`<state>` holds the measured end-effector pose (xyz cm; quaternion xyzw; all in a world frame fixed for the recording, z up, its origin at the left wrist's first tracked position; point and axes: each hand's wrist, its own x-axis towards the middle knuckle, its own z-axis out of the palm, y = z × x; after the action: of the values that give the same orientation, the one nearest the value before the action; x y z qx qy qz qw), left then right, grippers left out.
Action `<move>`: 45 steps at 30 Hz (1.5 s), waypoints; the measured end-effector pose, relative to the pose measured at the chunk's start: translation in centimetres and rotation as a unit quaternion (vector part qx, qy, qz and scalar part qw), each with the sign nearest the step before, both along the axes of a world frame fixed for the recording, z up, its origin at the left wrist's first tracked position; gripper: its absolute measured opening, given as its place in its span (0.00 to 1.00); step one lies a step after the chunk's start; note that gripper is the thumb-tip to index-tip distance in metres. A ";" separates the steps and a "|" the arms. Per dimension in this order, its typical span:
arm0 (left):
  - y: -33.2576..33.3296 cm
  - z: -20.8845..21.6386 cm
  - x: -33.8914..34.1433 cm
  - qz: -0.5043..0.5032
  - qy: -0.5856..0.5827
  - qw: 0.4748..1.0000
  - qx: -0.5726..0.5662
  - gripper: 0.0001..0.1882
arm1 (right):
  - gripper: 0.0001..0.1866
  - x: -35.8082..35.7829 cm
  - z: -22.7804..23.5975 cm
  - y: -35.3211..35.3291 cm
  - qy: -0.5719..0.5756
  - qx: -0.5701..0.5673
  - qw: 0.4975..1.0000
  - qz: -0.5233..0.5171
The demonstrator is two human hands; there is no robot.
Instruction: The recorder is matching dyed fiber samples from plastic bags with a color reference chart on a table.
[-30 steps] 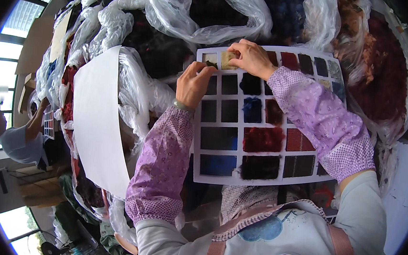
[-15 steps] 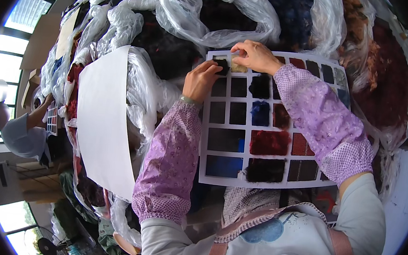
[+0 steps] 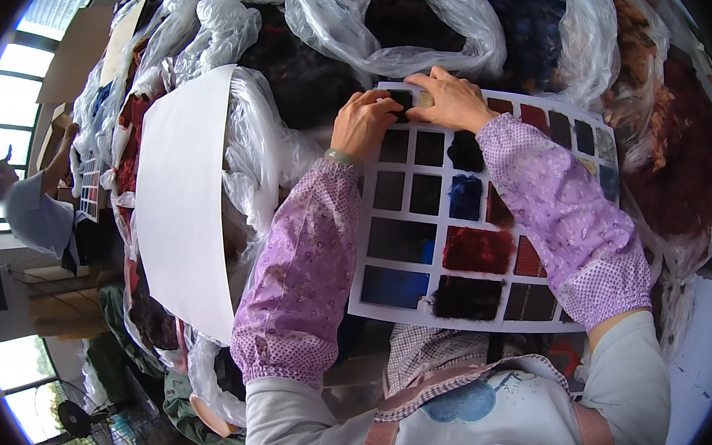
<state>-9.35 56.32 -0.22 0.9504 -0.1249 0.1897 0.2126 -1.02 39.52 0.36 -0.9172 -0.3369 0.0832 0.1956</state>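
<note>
Left hand [image 3: 365, 123] flat, fingers bent, pressing the top edge of the white sample card [image 3: 383, 304]. Right hand [image 3: 449, 100] just beside it, fingers pinching a small tan tuft [image 3: 423, 100] onto a top square. Card lying on clear plastic bags [image 3: 388, 24] of dark fibre. Blank white sheet [image 3: 182, 200] to the left.

The white sample card [image 3: 423, 219] carries a grid of black, navy, blue and dark red swatches. Lilac floral sleeve covers [image 3: 303, 260] have dotted cuffs. Clear plastic bags [image 3: 372, 23] hold black, maroon and rust-brown fibres.
</note>
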 end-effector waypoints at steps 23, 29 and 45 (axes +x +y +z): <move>4.5 2.0 -1.0 0.199 -0.047 0.979 0.023 0.12 | 0.08 8.2 1.8 -1.0 -0.122 0.158 0.979 -0.033; 9.5 0.8 0.2 0.233 0.045 0.943 0.232 0.14 | 0.12 13.3 -1.3 5.8 -0.207 0.126 0.968 -0.057; 9.6 5.2 2.2 0.237 0.069 0.968 -0.047 0.17 | 0.22 14.6 1.6 0.2 -0.008 0.181 0.982 -0.055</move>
<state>-7.10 65.95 4.96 0.9524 0.1284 0.1741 0.2146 13.56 39.68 1.94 -0.8842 -0.2973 0.0029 0.3603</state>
